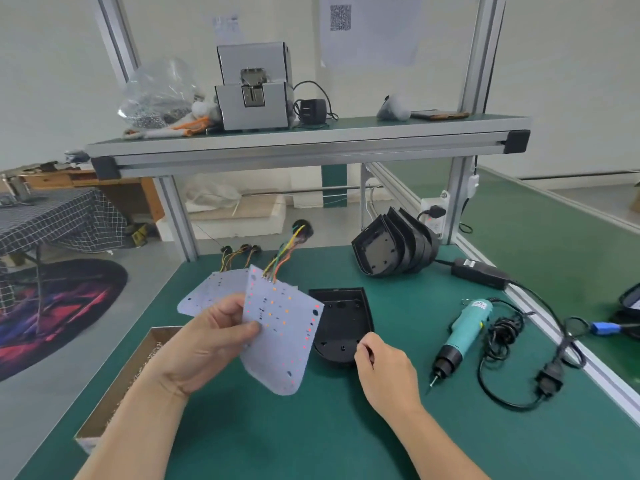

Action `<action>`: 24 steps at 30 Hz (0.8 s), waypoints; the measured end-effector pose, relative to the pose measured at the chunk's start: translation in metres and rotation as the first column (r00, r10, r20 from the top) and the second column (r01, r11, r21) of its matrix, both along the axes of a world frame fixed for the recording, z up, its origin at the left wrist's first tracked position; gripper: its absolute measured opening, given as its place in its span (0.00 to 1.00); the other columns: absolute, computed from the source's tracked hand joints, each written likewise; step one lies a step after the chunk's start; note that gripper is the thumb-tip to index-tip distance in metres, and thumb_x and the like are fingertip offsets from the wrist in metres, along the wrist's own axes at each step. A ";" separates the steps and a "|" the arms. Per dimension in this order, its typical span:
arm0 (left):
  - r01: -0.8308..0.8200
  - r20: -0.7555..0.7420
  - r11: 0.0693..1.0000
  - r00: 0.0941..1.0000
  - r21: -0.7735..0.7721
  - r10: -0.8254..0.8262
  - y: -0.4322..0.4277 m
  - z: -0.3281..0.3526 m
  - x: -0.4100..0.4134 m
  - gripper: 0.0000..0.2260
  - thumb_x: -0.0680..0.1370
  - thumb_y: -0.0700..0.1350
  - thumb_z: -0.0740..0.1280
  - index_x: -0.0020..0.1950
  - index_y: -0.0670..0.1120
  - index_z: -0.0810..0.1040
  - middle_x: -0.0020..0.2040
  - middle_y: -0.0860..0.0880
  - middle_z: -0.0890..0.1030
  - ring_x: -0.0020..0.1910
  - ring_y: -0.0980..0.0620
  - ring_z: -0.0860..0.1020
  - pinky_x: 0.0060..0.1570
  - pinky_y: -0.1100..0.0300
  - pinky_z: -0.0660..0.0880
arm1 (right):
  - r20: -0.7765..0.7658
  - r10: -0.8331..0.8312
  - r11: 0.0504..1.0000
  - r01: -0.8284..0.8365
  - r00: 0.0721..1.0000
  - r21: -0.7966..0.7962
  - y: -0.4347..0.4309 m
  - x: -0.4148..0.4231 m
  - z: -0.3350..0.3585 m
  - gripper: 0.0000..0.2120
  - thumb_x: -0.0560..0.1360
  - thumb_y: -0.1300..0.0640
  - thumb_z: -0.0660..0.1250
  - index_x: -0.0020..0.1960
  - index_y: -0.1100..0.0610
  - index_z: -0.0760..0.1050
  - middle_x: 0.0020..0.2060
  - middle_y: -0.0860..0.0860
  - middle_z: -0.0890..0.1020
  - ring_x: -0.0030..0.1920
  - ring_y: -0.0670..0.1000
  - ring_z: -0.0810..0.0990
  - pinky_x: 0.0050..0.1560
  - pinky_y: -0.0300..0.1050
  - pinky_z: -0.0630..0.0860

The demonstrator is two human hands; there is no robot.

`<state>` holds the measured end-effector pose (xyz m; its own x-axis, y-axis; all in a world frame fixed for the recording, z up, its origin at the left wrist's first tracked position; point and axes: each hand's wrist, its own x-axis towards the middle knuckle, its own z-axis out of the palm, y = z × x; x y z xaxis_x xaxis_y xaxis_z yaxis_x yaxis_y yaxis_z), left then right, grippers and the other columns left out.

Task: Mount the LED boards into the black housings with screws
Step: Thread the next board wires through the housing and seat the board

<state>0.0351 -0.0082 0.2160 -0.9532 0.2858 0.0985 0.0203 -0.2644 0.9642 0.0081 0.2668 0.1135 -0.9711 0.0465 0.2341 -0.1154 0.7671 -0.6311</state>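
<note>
L hand point(211, 341) raised, thumb on top, pinches LED board point(282, 336), tilted. R hand point(384, 370) at its 3 o'clock, fingers curled against black housing point(341, 318) rim; grip unclear.

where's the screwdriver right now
Head view: the screwdriver lies on the green table, just right of the open black housing and the right hand, its coiled cable beside it.

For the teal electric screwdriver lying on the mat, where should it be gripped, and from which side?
Grip the teal barrel of the screwdriver from above. It lies flat, bit pointing toward the person, with its coiled cord bunched along its right side, so come in from the left.
</note>
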 end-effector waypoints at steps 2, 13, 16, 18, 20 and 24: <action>-0.005 -0.058 1.000 0.998 -0.003 0.005 0.008 -0.001 0.007 0.15 0.72 0.35 0.74 0.58 0.40 0.82 0.54 0.41 0.84 0.53 0.46 0.82 0.56 0.56 0.78 | -0.012 -0.002 0.998 0.001 1.000 -0.064 0.000 0.000 -0.002 0.05 0.82 0.50 0.59 0.47 0.47 0.66 0.28 0.47 0.73 0.32 0.48 0.70 0.38 0.47 0.71; 0.127 -0.130 0.884 0.970 -0.450 -0.205 0.040 0.024 0.039 0.08 0.79 0.36 0.67 0.55 0.45 0.82 0.53 0.48 0.85 0.53 0.53 0.81 0.56 0.65 0.74 | -0.285 0.255 0.868 -0.348 0.924 -0.353 -0.022 -0.028 0.064 0.45 0.74 0.58 0.71 0.77 0.29 0.49 0.69 0.37 0.61 0.37 0.49 0.74 0.49 0.45 0.77; 0.171 -0.136 0.847 0.952 -0.503 -0.273 0.048 0.037 0.044 0.10 0.80 0.35 0.66 0.57 0.45 0.82 0.55 0.46 0.84 0.54 0.52 0.81 0.57 0.64 0.74 | -0.357 0.418 0.774 -0.533 0.835 -0.342 -0.041 -0.038 0.086 0.38 0.78 0.62 0.66 0.80 0.40 0.55 0.67 0.41 0.65 0.53 0.43 0.77 0.58 0.36 0.71; 0.151 -0.178 0.825 0.940 -0.545 -0.290 0.050 0.044 0.046 0.05 0.79 0.40 0.68 0.53 0.46 0.83 0.52 0.46 0.84 0.54 0.50 0.80 0.58 0.61 0.74 | -0.367 0.422 0.755 -0.545 0.829 -0.363 -0.046 -0.043 0.092 0.28 0.80 0.61 0.64 0.78 0.50 0.64 0.65 0.48 0.72 0.59 0.38 0.77 0.63 0.33 0.69; 0.126 -0.213 0.810 0.931 -0.573 -0.296 0.051 0.050 0.047 0.05 0.78 0.45 0.68 0.50 0.46 0.82 0.51 0.45 0.83 0.54 0.47 0.79 0.60 0.57 0.74 | -0.310 0.418 0.773 -0.514 0.854 -0.371 -0.048 -0.046 0.096 0.17 0.80 0.57 0.62 0.68 0.58 0.76 0.58 0.56 0.80 0.56 0.53 0.82 0.63 0.49 0.77; 0.038 -0.282 0.842 0.933 -0.539 -0.222 0.047 0.051 0.037 0.05 0.79 0.48 0.69 0.50 0.48 0.81 0.48 0.51 0.82 0.50 0.54 0.78 0.55 0.65 0.72 | -0.376 0.263 0.736 -0.437 0.889 -0.518 -0.043 -0.033 0.122 0.13 0.84 0.49 0.59 0.48 0.53 0.78 0.37 0.51 0.84 0.34 0.49 0.81 0.45 0.52 0.81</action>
<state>0.0725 0.0385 0.2669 -0.8436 0.5010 0.1931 0.3536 0.2476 0.9020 -0.0253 0.2242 0.2359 -0.8503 -0.0747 0.5210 -0.5262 0.1402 -0.8387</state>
